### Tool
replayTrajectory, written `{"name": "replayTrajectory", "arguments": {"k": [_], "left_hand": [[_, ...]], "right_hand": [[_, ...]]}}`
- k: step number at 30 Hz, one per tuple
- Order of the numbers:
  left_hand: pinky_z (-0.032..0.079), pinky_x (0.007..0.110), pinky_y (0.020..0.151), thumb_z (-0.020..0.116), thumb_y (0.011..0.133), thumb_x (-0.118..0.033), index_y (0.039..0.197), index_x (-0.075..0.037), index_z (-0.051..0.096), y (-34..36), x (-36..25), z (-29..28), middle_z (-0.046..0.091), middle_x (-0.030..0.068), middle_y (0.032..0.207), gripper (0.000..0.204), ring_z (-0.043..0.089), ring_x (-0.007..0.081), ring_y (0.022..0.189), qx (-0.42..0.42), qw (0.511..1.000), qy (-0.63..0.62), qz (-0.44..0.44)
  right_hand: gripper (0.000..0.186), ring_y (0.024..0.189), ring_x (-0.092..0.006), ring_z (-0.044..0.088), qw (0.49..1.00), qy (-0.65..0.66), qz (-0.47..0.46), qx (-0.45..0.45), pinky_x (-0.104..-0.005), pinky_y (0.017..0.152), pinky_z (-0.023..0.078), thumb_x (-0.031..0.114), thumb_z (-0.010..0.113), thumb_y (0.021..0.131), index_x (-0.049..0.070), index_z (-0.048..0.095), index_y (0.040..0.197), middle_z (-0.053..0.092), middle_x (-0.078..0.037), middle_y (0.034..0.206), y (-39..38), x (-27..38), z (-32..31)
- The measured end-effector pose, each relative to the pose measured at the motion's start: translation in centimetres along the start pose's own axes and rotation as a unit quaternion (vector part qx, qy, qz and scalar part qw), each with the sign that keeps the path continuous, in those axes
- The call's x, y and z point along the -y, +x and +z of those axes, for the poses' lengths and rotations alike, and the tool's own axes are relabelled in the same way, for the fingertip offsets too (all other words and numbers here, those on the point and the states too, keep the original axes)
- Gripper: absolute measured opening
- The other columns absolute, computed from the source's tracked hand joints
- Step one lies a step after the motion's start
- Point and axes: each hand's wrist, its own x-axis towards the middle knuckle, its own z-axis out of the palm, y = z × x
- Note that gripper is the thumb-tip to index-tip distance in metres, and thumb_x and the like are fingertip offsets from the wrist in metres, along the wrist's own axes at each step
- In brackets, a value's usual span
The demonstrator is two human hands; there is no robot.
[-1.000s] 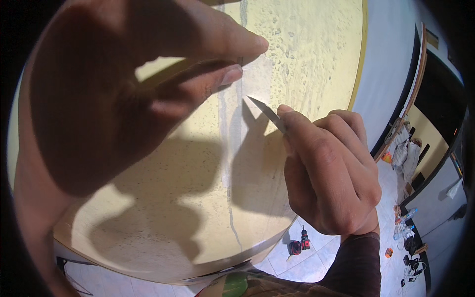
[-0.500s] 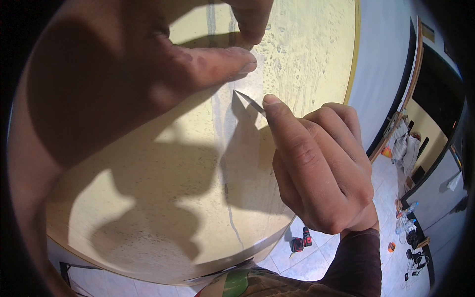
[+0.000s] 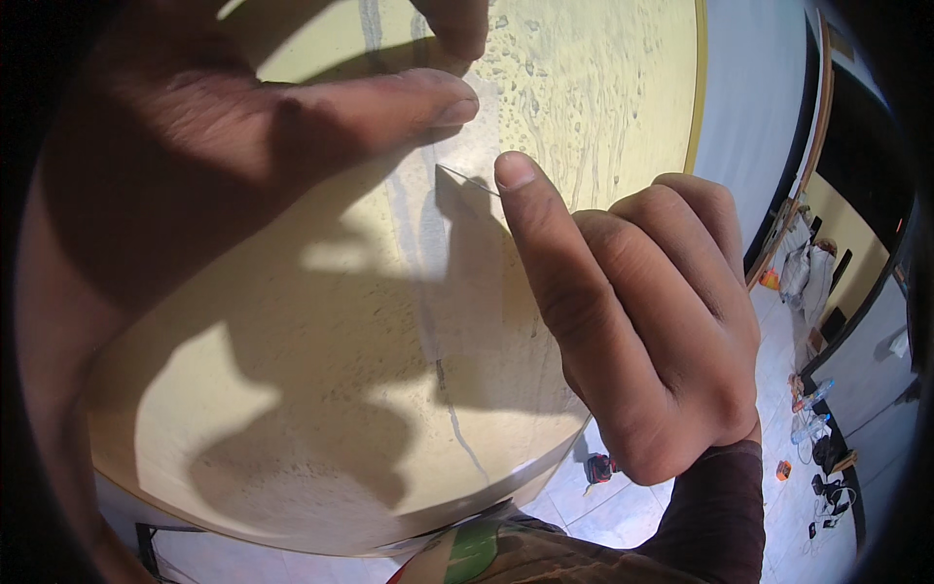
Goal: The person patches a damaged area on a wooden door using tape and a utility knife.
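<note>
Right hand [image 3: 647, 321] gripping thin blade [image 3: 467, 180], perhaps scraping yellow wall [image 3: 321, 321]

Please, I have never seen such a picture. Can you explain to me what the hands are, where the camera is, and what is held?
This is one picture from a wide camera on a person's head, looking down at their own two bare hands. The lens bends straight edges. The left hand is close to the lens, fingers pinched near a pale yellow panel with a thin grey streak. The right hand holds a thin blade, tip at the streak. Below is a tiled floor with small items.
</note>
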Motion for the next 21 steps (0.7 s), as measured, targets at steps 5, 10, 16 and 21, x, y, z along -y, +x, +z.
{"name": "replayTrajectory", "arguments": {"k": [5,10,16,21], "left_hand": [[0.056,0.045,0.108,0.081,0.084,-0.001,0.118,-0.008,0.08,0.0,0.1,0.0,0.07,0.0208,0.131,0.035,0.066,0.0363,0.128,0.012,1.0,-0.002,0.001],[0.056,0.045,0.108,0.08,0.084,-0.001,0.118,-0.007,0.08,0.2,0.0,0.1,0.07,0.021,0.131,0.034,0.066,0.0365,0.128,0.013,1.0,-0.009,0.004],[0.055,0.046,0.109,0.08,0.085,-0.001,0.118,-0.007,0.08,0.1,-0.1,0.2,0.07,0.0212,0.131,0.034,0.065,0.0366,0.128,0.02,1.0,-0.01,0.007],[0.055,0.046,0.109,0.079,0.085,-0.002,0.118,-0.007,0.08,0.0,-0.2,-0.4,0.07,0.0213,0.131,0.033,0.065,0.0368,0.129,0.024,1.0,-0.006,0.006]], "right_hand": [[0.062,0.065,-0.0185,0.055,0.999,0.004,0.044,-0.002,-0.036,0.068,0.049,-0.003,0.078,0.065,-0.006,0.076,0.127,0.058,-0.007,0.074,0.1,0.9,0.5],[0.062,0.065,-0.0187,0.055,0.997,-0.027,0.062,0.035,-0.0359,0.069,0.049,0.001,0.078,0.065,-0.005,0.077,0.126,0.06,-0.008,0.075,0.1,1.0,-0.3],[0.064,0.067,-0.0184,0.057,0.993,-0.026,0.082,0.078,-0.0366,0.071,0.049,0.01,0.079,0.066,-0.004,0.076,0.128,0.063,-0.007,0.078,0.9,1.7,-0.9],[0.063,0.068,-0.0186,0.057,0.994,-0.042,0.069,0.07,-0.0379,0.072,0.05,0.015,0.079,0.066,-0.002,0.077,0.127,0.062,-0.006,0.077,1.0,1.6,-0.9]]}}
